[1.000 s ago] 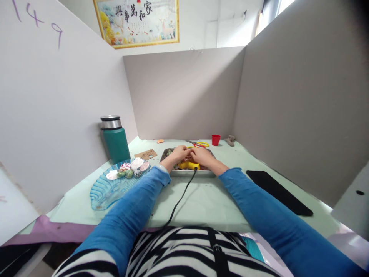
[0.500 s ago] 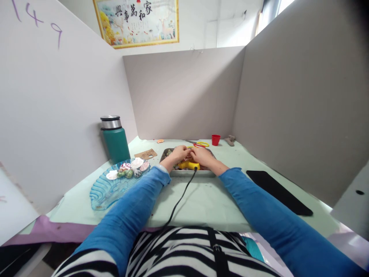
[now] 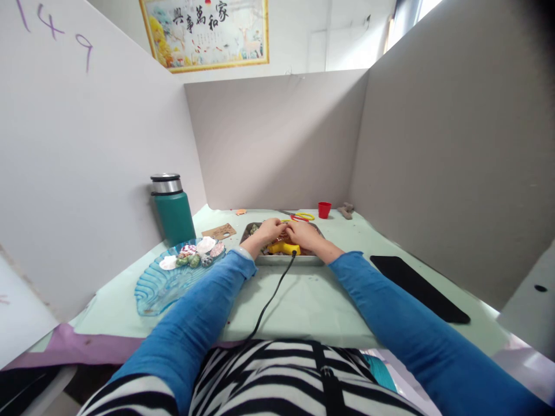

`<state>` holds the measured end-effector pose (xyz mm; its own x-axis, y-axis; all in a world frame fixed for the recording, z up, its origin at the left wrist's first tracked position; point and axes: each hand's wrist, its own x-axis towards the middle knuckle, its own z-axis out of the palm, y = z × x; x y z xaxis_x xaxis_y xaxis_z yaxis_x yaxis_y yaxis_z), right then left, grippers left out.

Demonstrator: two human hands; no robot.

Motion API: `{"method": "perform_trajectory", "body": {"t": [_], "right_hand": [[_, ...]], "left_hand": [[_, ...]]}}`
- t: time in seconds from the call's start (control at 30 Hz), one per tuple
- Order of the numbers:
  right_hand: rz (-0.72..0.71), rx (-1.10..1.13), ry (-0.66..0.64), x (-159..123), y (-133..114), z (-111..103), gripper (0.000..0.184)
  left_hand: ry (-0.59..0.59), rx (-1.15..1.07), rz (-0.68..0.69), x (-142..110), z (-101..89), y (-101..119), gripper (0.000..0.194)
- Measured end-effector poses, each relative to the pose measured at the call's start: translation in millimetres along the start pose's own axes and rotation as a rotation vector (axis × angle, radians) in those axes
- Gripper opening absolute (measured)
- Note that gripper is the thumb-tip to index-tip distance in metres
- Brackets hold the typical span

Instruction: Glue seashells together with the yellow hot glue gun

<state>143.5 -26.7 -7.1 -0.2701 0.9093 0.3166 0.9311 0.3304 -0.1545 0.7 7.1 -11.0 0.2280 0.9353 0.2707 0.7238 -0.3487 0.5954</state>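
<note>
Two hands are working over a tray with a yellow tool in it

The yellow tool (image 3: pixel 284 248) is lying inside the metal tray (image 3: pixel 286 260), near its front edge. It is looking smooth, bright and bent, and a black cord (image 3: pixel 271 300) is running from it over the front of the tray. Small bits are lying around it, too tiny to name.

The left hand (image 3: pixel 269 230) and the right hand (image 3: pixel 303 236) are meeting over the tray, just behind the yellow tool. Their fingers are bending and almost touching. I cannot tell if they are pinching something.

A pale green cloth (image 3: pixel 329 306) is covering the table under the tray. Three gray boards are standing around it. Behind the back board (image 3: pixel 277 138), a picture (image 3: pixel 208 34) with a gold frame is hanging on the wall.

One blue plate (image 3: pixel 162 286) is sitting left of the tray, holding about seven shells (image 3: pixel 206 245): white, pink, spotted and green. One green bottle (image 3: pixel 174 216) is standing behind the plate, also left of the tray. One brown card (image 3: pixel 219 232) is lying just left of the tray. Behind the tray are lying one orange piece (image 3: pixel 241 212) and some scissors (image 3: pixel 303 217) with red and yellow handles. One red cup (image 3: pixel 324 210) and one gray lump (image 3: pixel 346 211) are sitting behind it to the right. One black mat (image 3: pixel 418 289) is lying right of the tray.
</note>
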Motion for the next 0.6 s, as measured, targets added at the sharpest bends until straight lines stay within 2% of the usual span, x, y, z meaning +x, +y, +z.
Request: {"method": "perform_trajectory", "body": {"t": [0.6], "right_hand": [[-0.004, 0.008, 0.001, 1.4, 1.1, 1.9, 0.035]], "left_hand": [[0.000, -0.012, 0.009, 0.9, 0.5, -1.9, 0.024]]}}
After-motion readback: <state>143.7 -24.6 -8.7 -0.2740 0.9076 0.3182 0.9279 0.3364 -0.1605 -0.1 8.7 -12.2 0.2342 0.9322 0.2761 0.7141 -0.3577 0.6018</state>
